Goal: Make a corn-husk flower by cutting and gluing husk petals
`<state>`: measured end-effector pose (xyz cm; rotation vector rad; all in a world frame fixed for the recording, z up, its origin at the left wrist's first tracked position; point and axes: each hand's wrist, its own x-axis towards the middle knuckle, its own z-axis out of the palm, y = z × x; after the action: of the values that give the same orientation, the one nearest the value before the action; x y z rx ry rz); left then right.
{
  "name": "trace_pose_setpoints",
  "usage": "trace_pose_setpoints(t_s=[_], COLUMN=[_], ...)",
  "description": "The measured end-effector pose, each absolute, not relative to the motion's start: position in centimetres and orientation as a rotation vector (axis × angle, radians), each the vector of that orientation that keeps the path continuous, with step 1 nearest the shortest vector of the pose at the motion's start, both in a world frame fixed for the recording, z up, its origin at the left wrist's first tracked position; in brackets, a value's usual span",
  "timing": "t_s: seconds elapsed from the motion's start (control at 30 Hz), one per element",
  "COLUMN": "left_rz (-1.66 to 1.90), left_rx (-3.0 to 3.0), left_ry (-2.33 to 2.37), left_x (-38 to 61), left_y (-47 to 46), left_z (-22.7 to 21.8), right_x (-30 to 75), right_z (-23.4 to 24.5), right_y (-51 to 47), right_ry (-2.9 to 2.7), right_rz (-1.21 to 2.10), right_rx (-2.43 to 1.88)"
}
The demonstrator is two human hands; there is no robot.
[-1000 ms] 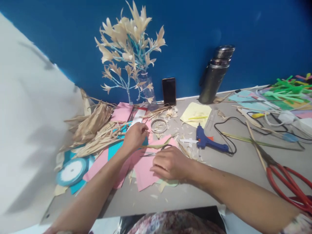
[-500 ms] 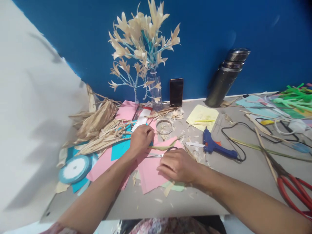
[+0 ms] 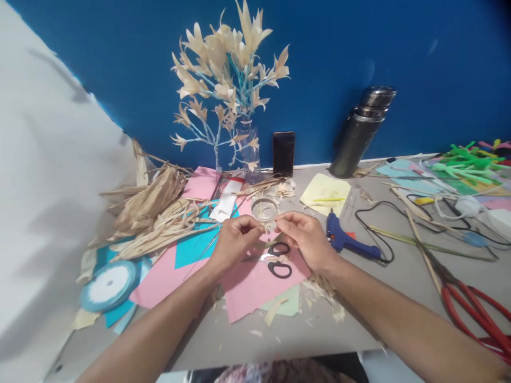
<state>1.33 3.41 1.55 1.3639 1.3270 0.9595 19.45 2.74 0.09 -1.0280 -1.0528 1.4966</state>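
My left hand is closed in a pinch above the pink paper. A thin dark wire-like stem juts from behind it toward the lower left. Close by on the right, my right hand pinches with thumb and forefinger; whatever is between those fingertips is too small to make out. Below both hands, small scissors with black handles lie on the pink paper. A ring-shaped roll of tape lies just beyond the fingertips.
Dried husks and a blue ribbon spool lie left. Husk flowers stand in a clear bottle, beside a phone. To the right are a blue glue gun, a leaning flask and large red-handled scissors.
My right hand has left the small scissors and moved up beside my left hand. The thin stem now shows at my left hand. The view has shifted slightly.
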Motion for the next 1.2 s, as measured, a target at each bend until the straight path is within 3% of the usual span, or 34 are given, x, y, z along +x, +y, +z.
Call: trace_pose_setpoints(t_s=[0.3,0.5,0.73,0.9,1.07,1.2], left_rz=[0.902,1.181,0.837,0.825,0.729,0.707], left_rx=[1.274,1.076,1.328,1.334,1.110,0.919], left_ry=[1.227,1.281,1.165,1.124,0.950,0.873], left_x=[1.0,0.4,1.7,2.3,2.2,2.1], left_y=[3.8,4.9,3.0,2.5,2.6,2.6], left_z=[2.1,1.5,1.9,1.7,1.3,1.1], right_x=[19.5,19.6,19.2,19.2,19.7,20.7], right_z=[0.6,-0.1,0.1,-0.1,-0.6,-0.6], right_y=[2.7,2.6,2.2,1.9,2.5,3.6], right_ry=[-1.112,-1.113,-1.262,-1.492,-1.756,-1.726], right_rz=[1.383,1.396,1.361,1.140,0.578,0.560], right_rx=[-1.120,-1.107,-1.114,-1.172,-1.325,-1.439])
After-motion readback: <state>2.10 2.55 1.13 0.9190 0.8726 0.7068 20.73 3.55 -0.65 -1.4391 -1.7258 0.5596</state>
